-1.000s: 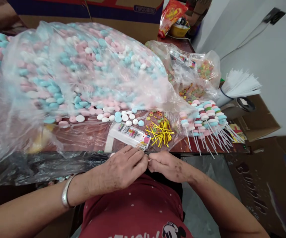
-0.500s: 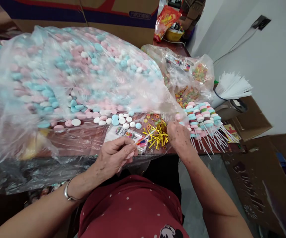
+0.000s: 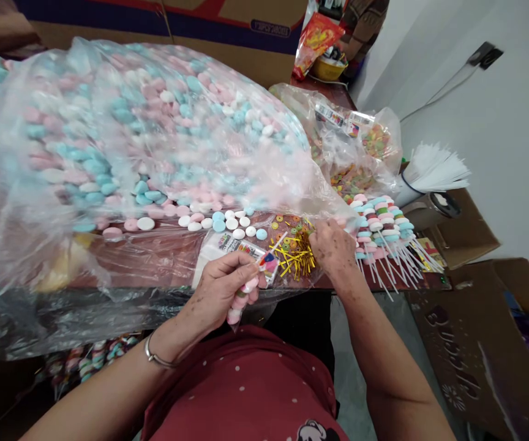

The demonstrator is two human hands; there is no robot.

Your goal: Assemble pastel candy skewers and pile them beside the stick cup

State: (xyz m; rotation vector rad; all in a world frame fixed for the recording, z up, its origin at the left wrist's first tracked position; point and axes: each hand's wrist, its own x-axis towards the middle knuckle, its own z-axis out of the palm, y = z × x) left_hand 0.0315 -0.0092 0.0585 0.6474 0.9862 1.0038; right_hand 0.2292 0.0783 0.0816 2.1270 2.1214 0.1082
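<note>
Gripping a candy stick (image 3: 242, 298), your left hand (image 3: 221, 288) closes round it just left of the ties (image 3: 292, 254). Your right hand (image 3: 333, 248) rests on the ties, and I cannot tell whether its fingers pinch.

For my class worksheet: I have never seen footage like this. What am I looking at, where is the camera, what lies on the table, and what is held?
This is one view from a camera worn on a person's head, looking down at their own two bare hands; no machine is involved. The left hand has its grip closed on a wrapped candy skewer. The right hand is over a heap of gold twist ties; whether it holds one is hidden. On the table lie a big clear bag of pink, blue and white candy discs, a pile of finished skewers and, far right, a bundle of white sticks.
</note>
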